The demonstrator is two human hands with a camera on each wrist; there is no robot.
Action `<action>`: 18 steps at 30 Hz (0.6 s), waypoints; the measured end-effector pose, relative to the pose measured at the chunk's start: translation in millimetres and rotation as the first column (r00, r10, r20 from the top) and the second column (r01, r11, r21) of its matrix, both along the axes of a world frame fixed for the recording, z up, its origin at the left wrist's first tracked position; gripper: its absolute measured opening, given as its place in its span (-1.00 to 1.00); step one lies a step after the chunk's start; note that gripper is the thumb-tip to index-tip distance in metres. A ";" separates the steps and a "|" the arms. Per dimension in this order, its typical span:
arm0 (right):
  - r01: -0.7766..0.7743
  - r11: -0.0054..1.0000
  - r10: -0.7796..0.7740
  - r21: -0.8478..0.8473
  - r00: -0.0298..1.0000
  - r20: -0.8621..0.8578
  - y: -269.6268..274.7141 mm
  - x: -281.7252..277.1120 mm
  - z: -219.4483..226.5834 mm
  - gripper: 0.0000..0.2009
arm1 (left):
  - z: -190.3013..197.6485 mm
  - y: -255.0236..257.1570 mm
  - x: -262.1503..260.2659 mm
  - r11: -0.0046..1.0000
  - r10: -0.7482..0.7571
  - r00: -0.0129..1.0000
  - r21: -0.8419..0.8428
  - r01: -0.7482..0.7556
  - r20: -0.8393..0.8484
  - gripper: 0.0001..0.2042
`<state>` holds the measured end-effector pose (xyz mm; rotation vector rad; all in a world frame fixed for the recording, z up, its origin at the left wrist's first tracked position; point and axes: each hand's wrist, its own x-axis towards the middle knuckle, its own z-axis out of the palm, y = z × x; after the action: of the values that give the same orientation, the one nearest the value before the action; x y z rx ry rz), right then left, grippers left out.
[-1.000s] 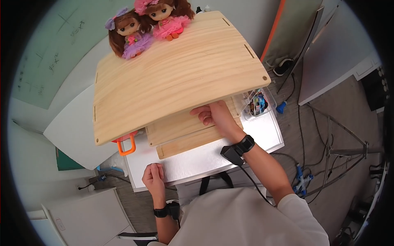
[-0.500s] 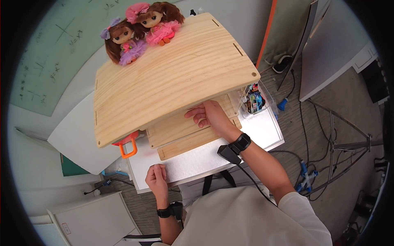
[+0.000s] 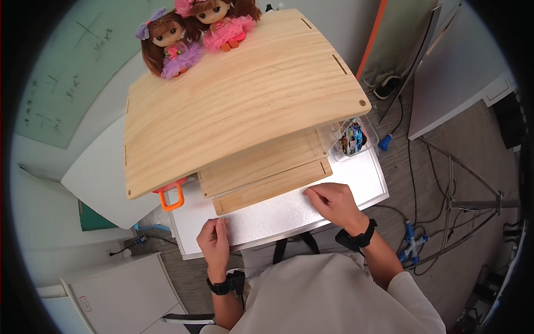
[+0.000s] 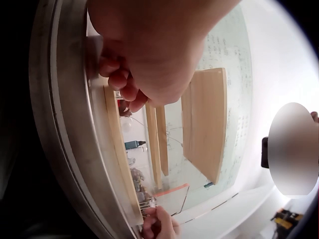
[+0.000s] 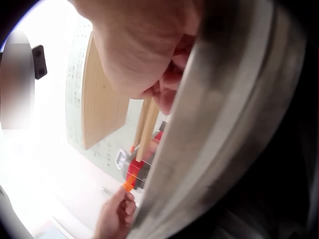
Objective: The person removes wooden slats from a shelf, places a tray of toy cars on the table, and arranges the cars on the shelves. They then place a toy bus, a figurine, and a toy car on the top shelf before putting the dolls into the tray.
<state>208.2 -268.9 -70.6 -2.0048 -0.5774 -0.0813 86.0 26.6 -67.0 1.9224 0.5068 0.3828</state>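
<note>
My left hand [image 3: 213, 242] rests at the front edge of the white table [image 3: 261, 222], fingers loosely curled with nothing in them. Farther right, my right hand [image 3: 337, 207] lies over the same edge, also loosely curled and holding nothing. Nearest to both is a low wooden board [image 3: 272, 188], the front step of a tiered wooden stand. Its large top board [image 3: 239, 111] overhangs the lower tiers and hides what is beneath. Two dolls sit at its back left, one in a purple dress [image 3: 183, 59], the other in pink [image 3: 229, 33].
Left under the top board, an orange handle [image 3: 172, 205] sticks out from a red item. A clear box [image 3: 356, 142] of small colourful things stands at the right. Cables with blue connectors [image 3: 413, 247] run over the floor beside a metal stand [image 3: 473, 205].
My right hand has drawn back from under the top board, down and right to the table's front edge. The left hand has stayed in nearly the same place.
</note>
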 end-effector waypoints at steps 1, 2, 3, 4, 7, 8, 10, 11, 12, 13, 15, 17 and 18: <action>0.020 1.000 -0.021 0.008 0.999 0.025 -2.9 -0.8 -0.2 -0.88 | 0.0 1.8 1.9 0.984 -0.029 1.000 0.178 0.030 -0.007 -0.78; 0.041 0.999 -0.042 0.017 0.998 0.050 -4.4 -1.1 0.4 -0.89 | -2.1 3.9 3.9 0.984 -0.028 1.000 0.177 0.030 -0.010 -0.78; 0.041 0.999 -0.042 0.017 0.998 0.048 -3.1 0.7 2.2 -0.89 | -5.6 6.4 6.4 0.983 -0.015 0.999 0.182 0.020 -0.030 -0.78; 0.055 0.998 -0.054 -0.014 0.998 0.029 0.1 4.3 5.0 -0.89 | -7.4 7.7 9.4 0.982 -0.001 0.999 0.187 0.010 -0.048 -0.78; 0.083 0.995 -0.083 -0.056 0.997 0.009 7.0 11.0 9.7 -0.89 | -7.0 7.9 15.8 0.962 -0.045 0.998 0.269 0.053 -0.037 -0.78; 0.095 0.993 -0.095 -0.068 0.995 0.008 9.3 11.8 10.0 -0.88 | -5.7 7.2 17.1 0.961 -0.041 0.998 0.271 0.051 -0.042 -0.78; 0.086 0.995 -0.085 -0.055 0.996 0.020 9.8 11.8 8.2 -0.88 | -2.1 5.3 17.6 0.964 -0.054 0.997 0.256 0.066 -0.055 -0.78; 0.083 0.995 -0.081 -0.046 0.996 0.038 9.7 11.7 6.9 -0.88 | -2.4 6.3 17.1 0.964 -0.042 0.997 0.262 0.056 -0.059 -0.78; 0.071 0.997 -0.069 -0.040 0.997 0.036 10.0 11.9 6.0 -0.88 | -3.4 7.5 16.9 0.962 -0.056 0.996 0.265 0.071 -0.065 -0.77; 0.073 0.996 -0.071 -0.048 0.996 0.047 10.0 12.3 5.1 -0.88 | -3.7 7.8 17.5 0.959 -0.070 0.995 0.268 0.086 -0.069 -0.77; 0.067 0.997 -0.064 -0.050 0.996 0.058 10.4 12.2 5.6 -0.88 | -0.4 4.7 19.5 0.961 -0.057 0.996 0.269 0.072 -0.064 -0.77; 0.086 0.994 -0.086 -0.070 0.996 0.016 10.2 11.4 7.5 -0.87 | -1.1 4.8 19.7 0.959 -0.062 0.997 0.274 0.072 -0.044 -0.76; 0.078 0.994 -0.077 -0.078 0.997 0.016 9.5 11.8 6.6 -0.88 | -1.9 5.9 19.8 0.954 -0.068 0.997 0.290 0.079 -0.046 -0.76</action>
<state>220.0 -259.4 -63.9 -2.1044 -0.5179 -0.1213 105.8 32.6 -68.9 2.2300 0.4179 0.3925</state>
